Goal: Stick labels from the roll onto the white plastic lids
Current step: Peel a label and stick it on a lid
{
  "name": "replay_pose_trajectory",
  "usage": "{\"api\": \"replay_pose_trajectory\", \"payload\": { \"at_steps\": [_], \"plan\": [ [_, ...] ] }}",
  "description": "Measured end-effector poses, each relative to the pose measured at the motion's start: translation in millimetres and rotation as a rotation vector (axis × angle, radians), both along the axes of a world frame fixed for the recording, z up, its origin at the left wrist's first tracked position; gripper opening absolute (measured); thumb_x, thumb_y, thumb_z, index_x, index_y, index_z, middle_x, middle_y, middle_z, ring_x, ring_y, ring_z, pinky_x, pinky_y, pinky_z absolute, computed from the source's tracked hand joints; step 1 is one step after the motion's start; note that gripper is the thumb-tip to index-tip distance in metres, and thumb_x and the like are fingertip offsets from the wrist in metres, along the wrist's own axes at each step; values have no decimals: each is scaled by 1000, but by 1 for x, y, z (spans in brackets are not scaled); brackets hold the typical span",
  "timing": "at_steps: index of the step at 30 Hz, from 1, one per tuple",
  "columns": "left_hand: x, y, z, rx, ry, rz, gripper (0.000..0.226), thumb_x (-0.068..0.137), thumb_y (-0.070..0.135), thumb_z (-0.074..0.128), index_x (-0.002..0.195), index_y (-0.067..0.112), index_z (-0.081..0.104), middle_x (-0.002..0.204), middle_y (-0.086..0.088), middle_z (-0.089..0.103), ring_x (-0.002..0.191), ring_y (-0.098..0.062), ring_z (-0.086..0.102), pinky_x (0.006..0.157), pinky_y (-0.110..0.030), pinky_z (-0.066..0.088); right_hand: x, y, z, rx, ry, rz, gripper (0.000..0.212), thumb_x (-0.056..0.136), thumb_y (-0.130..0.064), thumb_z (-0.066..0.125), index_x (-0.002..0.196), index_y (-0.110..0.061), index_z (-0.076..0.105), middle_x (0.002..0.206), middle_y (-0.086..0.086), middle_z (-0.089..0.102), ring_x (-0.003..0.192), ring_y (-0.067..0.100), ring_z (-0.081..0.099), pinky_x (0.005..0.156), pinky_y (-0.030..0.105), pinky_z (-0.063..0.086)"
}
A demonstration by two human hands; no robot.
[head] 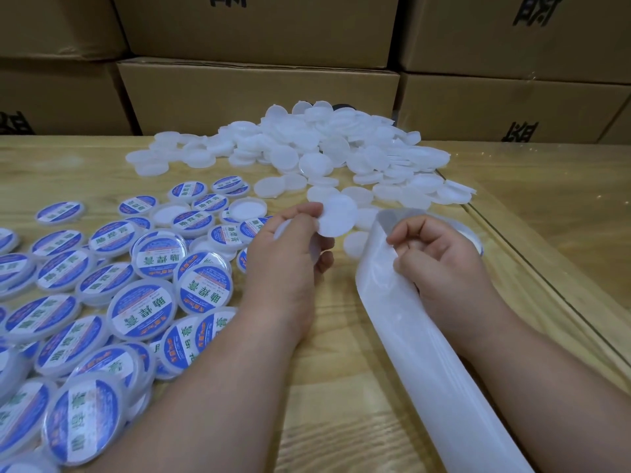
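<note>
Fingers of our left hand (290, 247) pinch a blank white lid (336, 216) by its edge. Our right hand (440, 257) curls around the backing strip (386, 285), gripping it beside the label roll (474, 233).

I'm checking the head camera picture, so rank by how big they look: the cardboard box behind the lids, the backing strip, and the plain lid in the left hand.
1. Cardboard box.
2. Backing strip, though nearness to the camera enlarges it.
3. Plain lid in the left hand.
</note>
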State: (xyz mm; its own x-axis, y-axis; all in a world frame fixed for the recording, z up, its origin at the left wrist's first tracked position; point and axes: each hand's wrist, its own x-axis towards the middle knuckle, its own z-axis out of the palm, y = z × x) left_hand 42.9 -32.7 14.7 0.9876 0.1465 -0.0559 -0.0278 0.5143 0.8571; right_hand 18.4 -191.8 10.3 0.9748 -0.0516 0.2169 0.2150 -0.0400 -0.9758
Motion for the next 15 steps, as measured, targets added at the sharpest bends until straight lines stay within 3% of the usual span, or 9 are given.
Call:
{"api": "replay_pose_trajectory", "payload": {
  "at_steps": [5, 9, 12, 15],
  "plan": [
    [-1, -1, -1, 73, -11, -41, 20, 71, 17, 58, 77, 23, 77, 76, 1, 70, 60, -14, 58, 55, -26, 48, 0, 6, -1, -61, -152, -96, 21, 75, -9, 57, 76, -29, 64, 70, -8, 60, 57, 8, 49, 53, 16, 39],
    [-4, -4, -3, 219, -44, -103, 22, 71, 21, 57, 75, 28, 78, 74, -2, 67, 63, -15, 60, 58, -26, 48, 0, 6, -1, -192, -265, -185, 27, 82, -12, 59, 95, -36, 62, 69, 2, 53, 48, 7, 43, 49, 16, 36],
    [-5, -5, -3, 257, -60, -127, 22, 72, 22, 58, 77, 27, 79, 70, -1, 65, 63, -15, 61, 58, -25, 48, -1, 5, 0, -276, -357, -195, 35, 84, -8, 63, 106, -36, 61, 74, 4, 55, 53, 10, 49, 52, 15, 39],
    [-6, -5, -3, 263, -62, -142, 22, 72, 23, 58, 77, 27, 79, 65, 1, 64, 62, -14, 61, 56, -22, 48, -1, 5, 0, -291, -359, -196, 40, 85, -6, 69, 107, -38, 59, 80, -3, 61, 54, 13, 50, 53, 15, 41]
  ]
}}
